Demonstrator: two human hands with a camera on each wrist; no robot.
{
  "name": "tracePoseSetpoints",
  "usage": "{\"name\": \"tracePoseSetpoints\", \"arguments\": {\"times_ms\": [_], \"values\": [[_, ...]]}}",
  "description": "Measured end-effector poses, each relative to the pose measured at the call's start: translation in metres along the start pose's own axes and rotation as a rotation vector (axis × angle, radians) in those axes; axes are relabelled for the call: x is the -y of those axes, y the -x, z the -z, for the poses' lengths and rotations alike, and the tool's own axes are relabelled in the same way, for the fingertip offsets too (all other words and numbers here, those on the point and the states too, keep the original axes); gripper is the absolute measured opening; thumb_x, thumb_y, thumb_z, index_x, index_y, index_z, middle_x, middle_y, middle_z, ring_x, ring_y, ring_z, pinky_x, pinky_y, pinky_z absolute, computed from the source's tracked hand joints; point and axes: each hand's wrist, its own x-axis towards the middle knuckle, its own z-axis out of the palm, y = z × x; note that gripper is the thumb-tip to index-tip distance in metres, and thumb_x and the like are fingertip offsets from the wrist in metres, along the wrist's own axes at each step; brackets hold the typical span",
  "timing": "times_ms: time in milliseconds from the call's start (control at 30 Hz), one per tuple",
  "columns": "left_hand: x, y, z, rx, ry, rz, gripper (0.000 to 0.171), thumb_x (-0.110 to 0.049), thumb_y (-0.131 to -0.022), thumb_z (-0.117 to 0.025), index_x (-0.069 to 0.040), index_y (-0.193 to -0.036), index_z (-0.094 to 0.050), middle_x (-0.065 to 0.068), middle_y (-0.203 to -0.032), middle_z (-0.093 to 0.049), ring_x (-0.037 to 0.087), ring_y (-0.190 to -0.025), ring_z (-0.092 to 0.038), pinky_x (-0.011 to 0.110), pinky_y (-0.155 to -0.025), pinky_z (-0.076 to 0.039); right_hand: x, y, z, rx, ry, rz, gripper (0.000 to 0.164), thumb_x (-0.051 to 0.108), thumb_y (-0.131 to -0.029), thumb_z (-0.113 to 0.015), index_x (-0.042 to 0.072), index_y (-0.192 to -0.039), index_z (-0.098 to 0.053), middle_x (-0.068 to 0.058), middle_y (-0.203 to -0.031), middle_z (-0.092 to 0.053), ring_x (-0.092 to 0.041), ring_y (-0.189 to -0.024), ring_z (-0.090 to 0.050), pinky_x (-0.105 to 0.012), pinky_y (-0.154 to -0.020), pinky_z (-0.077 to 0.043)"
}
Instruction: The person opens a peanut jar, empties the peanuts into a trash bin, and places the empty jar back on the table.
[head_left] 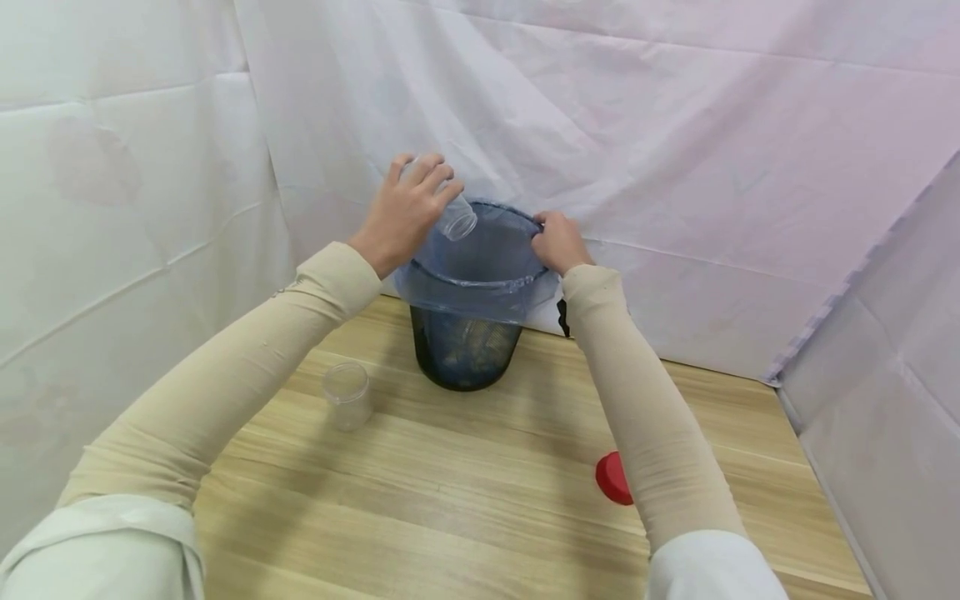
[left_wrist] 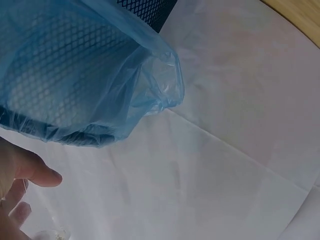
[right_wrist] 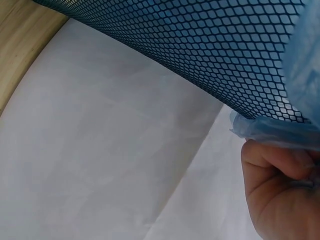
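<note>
A black mesh wastebasket point(head_left: 465, 354) stands on the table, lined with a blue plastic bag point(head_left: 468, 296) folded over its rim. Above the basket's left side, my left hand point(head_left: 405, 208) grips a clear plastic jar point(head_left: 457, 223), tilted with its mouth down toward the opening. In the left wrist view, the thumb point(left_wrist: 42, 172) and a bit of the jar point(left_wrist: 52, 235) show at the lower left. My right hand point(head_left: 561, 242) holds the basket's right rim through the bag; the right wrist view shows its curled fingers point(right_wrist: 285, 160) at the bag's edge point(right_wrist: 275, 131).
A second clear jar point(head_left: 347, 398) stands upright on the wooden table point(head_left: 420, 500), left of the basket. Partly behind the right forearm lies a red lid point(head_left: 615, 477). White cloth point(head_left: 675, 150) hangs close behind the basket and along both sides.
</note>
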Motion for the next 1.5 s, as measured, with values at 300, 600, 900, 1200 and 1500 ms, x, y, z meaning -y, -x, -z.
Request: {"name": "tracePoseSetpoints", "arguments": {"times_ms": [300,600,900,1200,1500], "values": [[-0.005,-0.005,0.004,-0.039,0.053,0.040,0.041,0.010,-0.105,-0.054,-0.007,-0.141,-0.066,0.020,-0.142,-0.064,0.041,-0.142,-0.052,0.060,-0.118,-0.042,-0.017,0.009,0.010,-0.003,-0.016,0.047,0.060,0.002,-0.104,-0.033,-0.004,-0.164,-0.038,-0.027,-0.165,-0.046,-0.023,-0.082,-0.046,-0.041,-0.081,-0.041],[-0.008,-0.001,0.025,-0.075,0.202,0.227,0.057,0.020,-0.096,-0.043,-0.004,-0.144,-0.062,0.020,-0.145,-0.061,0.040,-0.143,-0.051,0.060,-0.107,-0.048,-0.021,0.027,0.041,-0.025,-0.001,0.048,0.063,0.029,-0.116,-0.032,-0.003,-0.169,-0.021,-0.030,-0.150,-0.060,-0.024,-0.070,-0.069,-0.039,-0.071,-0.059],[0.012,0.052,0.039,-0.199,0.482,0.645,0.061,0.012,-0.088,-0.075,0.001,-0.146,-0.057,0.021,-0.149,-0.062,0.039,-0.145,-0.053,0.050,-0.128,-0.034,-0.026,0.069,0.074,-0.046,0.193,0.120,0.056,0.027,-0.114,-0.036,-0.006,-0.159,-0.044,-0.031,-0.160,-0.049,-0.048,-0.149,-0.046,-0.065,-0.121,-0.040],[0.003,0.142,0.029,-0.176,0.746,1.014,0.067,0.000,-0.090,-0.078,0.002,-0.150,-0.048,0.026,-0.150,-0.059,0.044,-0.142,-0.055,0.061,-0.122,-0.042,-0.054,0.151,0.055,-0.017,0.259,0.204,0.046,0.023,-0.113,-0.051,-0.005,-0.149,-0.056,-0.032,-0.156,-0.046,-0.042,-0.115,-0.066,-0.060,-0.098,-0.055],[-0.019,0.212,0.011,-0.023,0.704,1.050,0.075,-0.004,-0.091,-0.085,0.010,-0.151,-0.042,0.038,-0.147,-0.054,0.057,-0.138,-0.051,0.071,-0.117,-0.040,-0.075,0.215,0.021,-0.047,0.206,0.219,0.048,0.019,-0.111,-0.059,-0.005,-0.152,-0.053,-0.030,-0.160,-0.044,-0.050,-0.139,-0.054,-0.067,-0.111,-0.050]]}}
